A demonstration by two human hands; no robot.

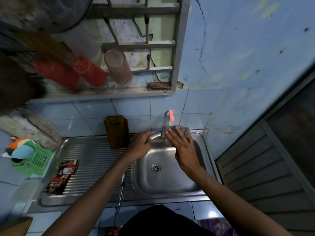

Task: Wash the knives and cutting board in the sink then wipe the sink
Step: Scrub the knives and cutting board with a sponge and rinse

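Left of frame: one green basket holding sponges; one dark packet on the drainboard.

Centre: one wooden cutting board leaning upright against the tiles, stiff, probably heavy, best gripped by its side edges. One knife on the drainboard edge; slippery when wet, take by the handle.

Left hand: fingers curled over the sink rim.

Right hand: fingers straight, pressing one soft cloth under the tap.
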